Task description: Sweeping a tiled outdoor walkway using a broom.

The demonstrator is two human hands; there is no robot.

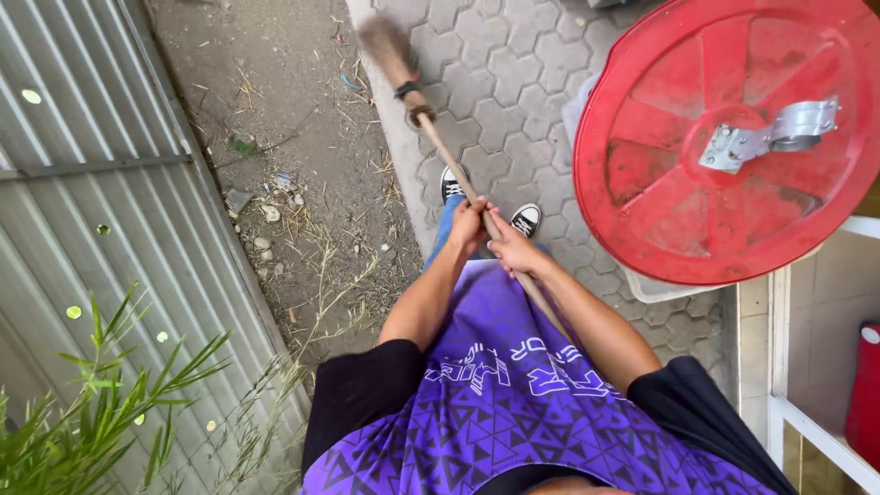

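I hold a broom with a long wooden handle in both hands, in front of my body. My left hand grips the handle higher up, and my right hand grips it just below, touching the left. The broom's bristle head is blurred and points away from me, over the edge between the hexagonal paving and the dirt strip. My two black and white shoes stand on the paving below my hands.
A corrugated metal fence runs along the left, with green plant leaves at the bottom left. A large red round reel cover hangs at the upper right above a white frame. Litter and dry straw lie on the dirt.
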